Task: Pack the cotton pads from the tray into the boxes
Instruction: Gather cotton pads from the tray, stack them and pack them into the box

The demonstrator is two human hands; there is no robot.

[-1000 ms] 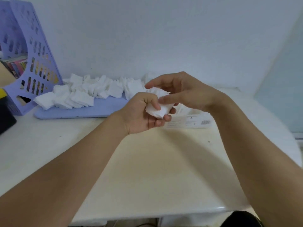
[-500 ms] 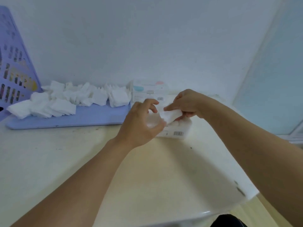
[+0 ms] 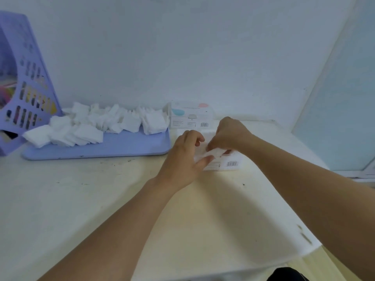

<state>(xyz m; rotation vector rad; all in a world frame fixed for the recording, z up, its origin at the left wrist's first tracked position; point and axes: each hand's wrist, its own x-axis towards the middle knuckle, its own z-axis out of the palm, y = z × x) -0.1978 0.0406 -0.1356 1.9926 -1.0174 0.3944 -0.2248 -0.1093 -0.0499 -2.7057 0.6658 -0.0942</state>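
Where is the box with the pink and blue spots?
In the head view, the box with spots stands at the back by the wall, just right of the purple tray and behind both hands.

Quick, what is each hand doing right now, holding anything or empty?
Left hand: fingers loosely curled, thumb against the cotton pads.
Right hand: pinching those pads over the near box.

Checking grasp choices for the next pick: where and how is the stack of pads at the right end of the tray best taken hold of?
Pinch the stack of pads across its two upright side faces, coming from above and the front. It stands at the tray's right end, free on its near side; the box stands close on its right, so a side approach from there looks cramped.
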